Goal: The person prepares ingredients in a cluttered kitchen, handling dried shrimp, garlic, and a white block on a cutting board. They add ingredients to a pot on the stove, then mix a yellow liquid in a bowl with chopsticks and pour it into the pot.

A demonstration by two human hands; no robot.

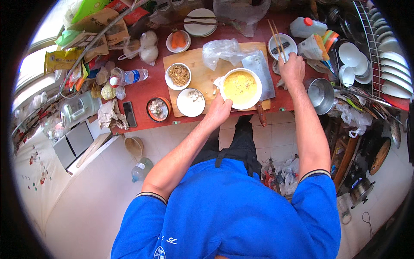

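Note:
My left hand [221,108] grips the rim of a white bowl of yellow beaten-egg-like liquid [241,89], at the front of the wooden cutting board [194,61]. My right hand [292,68] holds a pair of wooden chopsticks [275,37], whose shafts cross a white bowl [271,48] with a dark piece of food in it. Beside and partly behind the egg bowl lies a cleaver [258,73], its wooden handle over the table's edge. On the board's left side are a bowl of brown shredded food [179,76] and a bowl of small white pieces [195,97].
A clear plastic bag [221,51] lies on the board. Left are an orange-rimmed bowl [158,109], a phone [129,114] and a water bottle [129,77]. Farther back are carrots in a bowl [178,40] and stacked plates [200,22]. A metal pot [320,95] and dish rack stand right.

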